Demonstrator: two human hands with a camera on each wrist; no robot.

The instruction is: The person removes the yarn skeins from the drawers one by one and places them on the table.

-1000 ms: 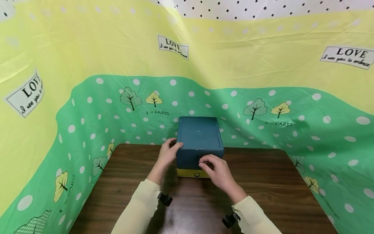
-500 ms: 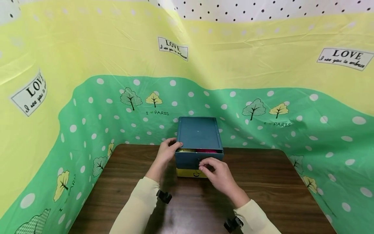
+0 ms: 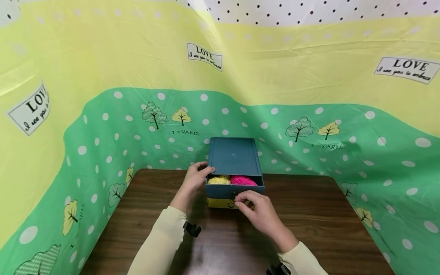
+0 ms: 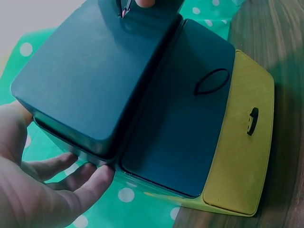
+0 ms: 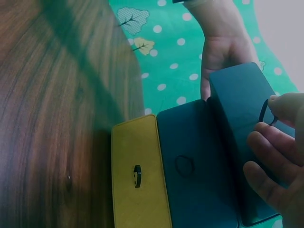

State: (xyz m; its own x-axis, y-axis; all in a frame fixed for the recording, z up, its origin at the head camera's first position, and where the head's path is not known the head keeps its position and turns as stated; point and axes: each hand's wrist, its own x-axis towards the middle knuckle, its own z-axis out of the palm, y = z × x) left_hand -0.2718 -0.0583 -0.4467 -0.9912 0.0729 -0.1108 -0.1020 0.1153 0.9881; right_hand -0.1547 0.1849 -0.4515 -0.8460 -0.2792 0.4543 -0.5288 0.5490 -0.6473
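Observation:
A small blue drawer cabinet (image 3: 233, 154) stands against the backdrop, its top drawer (image 3: 220, 191) partly pulled out. Inside that drawer lie a ball of yellow yarn (image 3: 220, 180) and a ball of bright pink yarn (image 3: 243, 180). My right hand (image 3: 259, 212) pinches the black loop handle (image 5: 264, 111) on the drawer's front between thumb and fingers. At the cabinet's left front corner, my left hand (image 3: 196, 176) holds on, thumb over the top edge and fingers against the side. Below are a second blue drawer (image 4: 180, 114) and a yellow drawer (image 4: 235, 142), both closed.
The cabinet sits at the back of a dark wooden table (image 3: 309, 221). A green and yellow printed curtain (image 3: 103, 114) surrounds the table's back and sides. Black loop pulls hang on the middle drawer and on the yellow drawer (image 5: 137, 175).
The top drawer has slid out toward me from closed, pulled by my right hand, uncovering the yellow and pink yarn. My left hand has stayed at the cabinet's corner.

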